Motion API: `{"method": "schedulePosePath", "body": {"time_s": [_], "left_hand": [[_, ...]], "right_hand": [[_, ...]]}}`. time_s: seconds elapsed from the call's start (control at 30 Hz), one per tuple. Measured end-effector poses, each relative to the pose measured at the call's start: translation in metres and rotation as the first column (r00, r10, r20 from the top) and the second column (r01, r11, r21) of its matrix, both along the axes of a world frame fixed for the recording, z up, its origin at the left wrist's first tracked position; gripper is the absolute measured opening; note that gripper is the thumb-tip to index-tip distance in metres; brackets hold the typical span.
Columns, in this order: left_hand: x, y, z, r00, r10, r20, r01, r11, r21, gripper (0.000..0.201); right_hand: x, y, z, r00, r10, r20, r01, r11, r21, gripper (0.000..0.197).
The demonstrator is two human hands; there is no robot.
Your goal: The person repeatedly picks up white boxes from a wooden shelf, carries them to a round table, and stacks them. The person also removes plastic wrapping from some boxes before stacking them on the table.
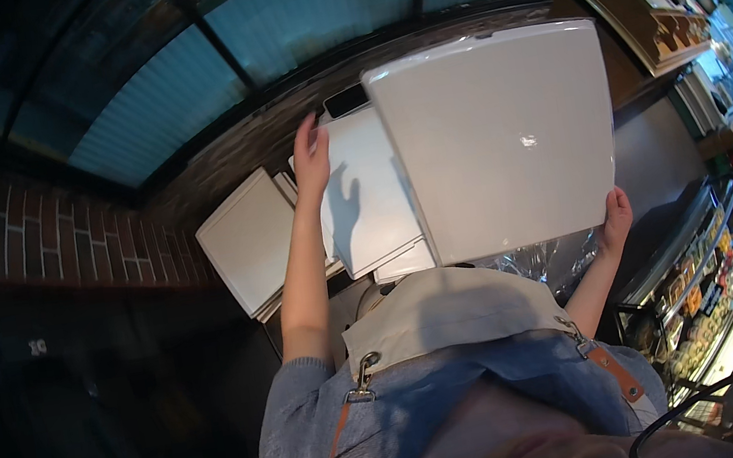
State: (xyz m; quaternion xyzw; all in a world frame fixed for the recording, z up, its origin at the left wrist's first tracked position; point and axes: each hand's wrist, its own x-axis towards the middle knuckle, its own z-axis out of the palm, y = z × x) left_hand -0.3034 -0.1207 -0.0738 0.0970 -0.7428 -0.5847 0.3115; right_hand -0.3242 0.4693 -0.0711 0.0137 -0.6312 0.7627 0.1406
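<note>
A large, glossy, pale-grey rectangular board [497, 152], possibly a flat box or lid, is raised in front of me. At its lower right corner, my right hand [614, 218] grips the edge. My left hand [313, 156] is apart from the board, fingers stretched upward, nothing in it. It hovers over a stack of white flat sheets or boxes [366, 191] and casts a shadow on them. Left of that forearm lies another pile of whitish flat boards [249, 237]. The large board partly covers the white stack.
Crumpled clear plastic [537, 260] lies below the board on a dark counter [658, 152]. A small black object [346, 101] sits behind the white stack. Windows [306, 15] and a brick wall [54, 233] border the far and left sides. A lit display case [690, 304] stands at right.
</note>
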Motion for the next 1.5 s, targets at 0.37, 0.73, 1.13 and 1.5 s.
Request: {"method": "schedulePosePath", "body": {"time_s": [0.37, 0.73, 1.13, 1.5], "left_hand": [[-0.001, 0.029, 0.155, 0.964, -0.243, -0.106, 0.207, 0.94, -0.272, 0.011], [0.017, 0.028, 0.138, 0.629, -0.559, -0.54, 0.775, 0.397, 0.492, 0.004], [0.002, 0.04, 0.101, 0.976, -0.07, -0.206, 0.126, 0.954, 0.271, 0.045], [-0.005, 0.042, 0.117, 0.927, 0.327, -0.184, -0.366, 0.894, -0.259, 0.02]], "right_hand": [[-0.019, -0.028, -0.018, 0.998, 0.055, 0.038, -0.054, 0.998, -0.018, 0.021], [-0.035, -0.046, -0.049, 0.955, 0.24, 0.173, -0.214, 0.964, -0.156, 0.024], [-0.013, -0.094, 0.024, 0.957, 0.28, 0.077, -0.286, 0.956, 0.067, 0.031], [0.014, -0.132, 0.039, 0.975, 0.212, 0.068, -0.221, 0.962, 0.161, 0.032]]}}
